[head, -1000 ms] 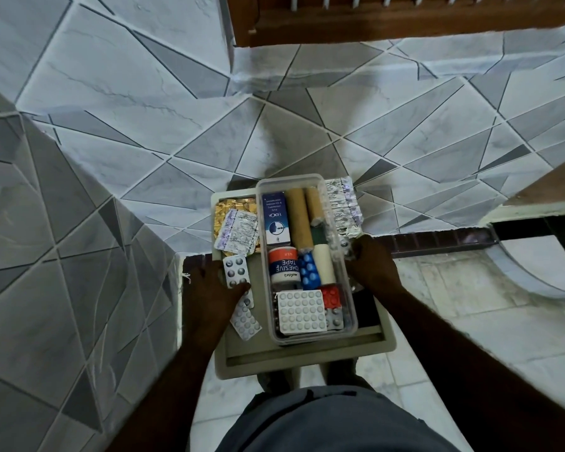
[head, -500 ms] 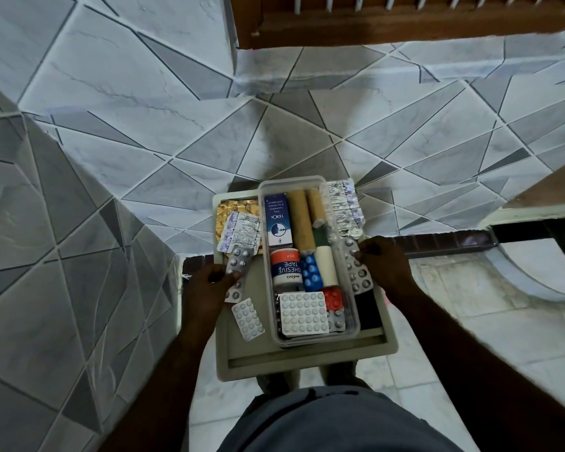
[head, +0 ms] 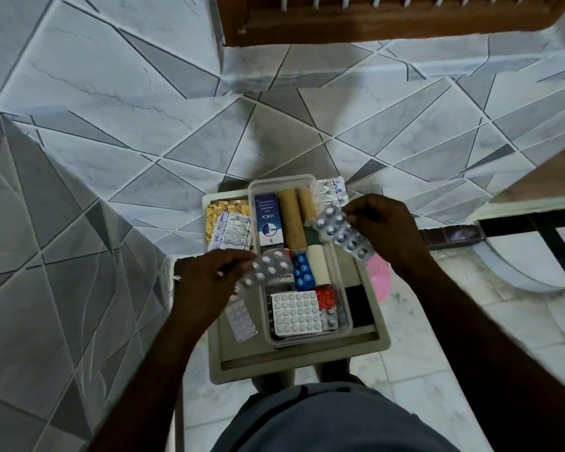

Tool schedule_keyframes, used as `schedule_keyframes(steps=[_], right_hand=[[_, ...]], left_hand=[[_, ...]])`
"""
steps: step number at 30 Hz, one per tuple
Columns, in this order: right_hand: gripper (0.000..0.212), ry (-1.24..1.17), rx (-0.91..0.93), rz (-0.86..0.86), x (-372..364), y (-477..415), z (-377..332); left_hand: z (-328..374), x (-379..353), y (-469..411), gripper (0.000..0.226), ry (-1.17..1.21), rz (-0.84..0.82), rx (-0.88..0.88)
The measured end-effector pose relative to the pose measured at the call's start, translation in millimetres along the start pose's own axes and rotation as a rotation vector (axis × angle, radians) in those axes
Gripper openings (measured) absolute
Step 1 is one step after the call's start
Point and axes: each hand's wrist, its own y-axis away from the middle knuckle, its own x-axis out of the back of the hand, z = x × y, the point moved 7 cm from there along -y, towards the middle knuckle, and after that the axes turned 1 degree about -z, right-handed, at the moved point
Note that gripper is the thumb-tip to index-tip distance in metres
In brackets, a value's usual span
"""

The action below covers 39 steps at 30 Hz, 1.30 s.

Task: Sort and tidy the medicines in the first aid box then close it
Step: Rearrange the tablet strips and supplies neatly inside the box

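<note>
A clear plastic first aid box (head: 343, 331) stands on a beige tray (head: 300, 363). Inside lie a blue syrup carton (head: 268, 220), brown rolls (head: 291, 216), a white roll (head: 317, 265), blue pills (head: 302, 272), red pills (head: 326, 295) and a white tablet sheet (head: 296, 313). My left hand (head: 206, 282) pinches a silver blister strip (head: 268, 267) over the box's left edge. My right hand (head: 385, 233) pinches a longer silver blister strip (head: 343, 234) above the box's right side.
On the tray left of the box lie gold foil strips (head: 227, 212), a printed strip (head: 234, 231) and a white blister (head: 242, 319). More strips (head: 331, 194) sit behind the box at right. A pink object (head: 380, 278) shows beyond the tray. Tiled walls stand left and ahead.
Both hands have lifted blister strips off the tray sides and brought them up over the box. The right-hand strip was raised from beside the box's right wall.
</note>
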Motion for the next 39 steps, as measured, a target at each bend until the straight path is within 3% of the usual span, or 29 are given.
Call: schedule_keyframes(steps=[4, 6, 11, 23, 32, 39], right_hand=[[0.016, 0.165, 0.071, -0.165, -26, 4, -24], [0.016, 0.308, 0.127, -0.284, -47, 11, -31], [0.016, 0.516, 0.199, -0.503, -90, 31, -26], [0.016, 0.595, 0.192, -0.521, -106, 36, -3], [0.012, 0.562, 0.254, -0.524, -113, 40, 1], [0.022, 0.709, 0.300, -0.621, -125, 56, 6]], left_hand=[[28, -47, 7, 0.015, -0.186, -0.326, -0.137], [26, -69, 11, 0.016, -0.246, -0.387, -0.142], [18, -88, 21, 0.016, -0.328, -0.331, -0.154], [15, -104, 43, 0.034, -0.772, -0.355, -0.293], [22, -107, 53, 0.038, -0.858, -0.324, -0.425], [15, -111, 51, 0.036, -0.890, -0.339, -0.370]])
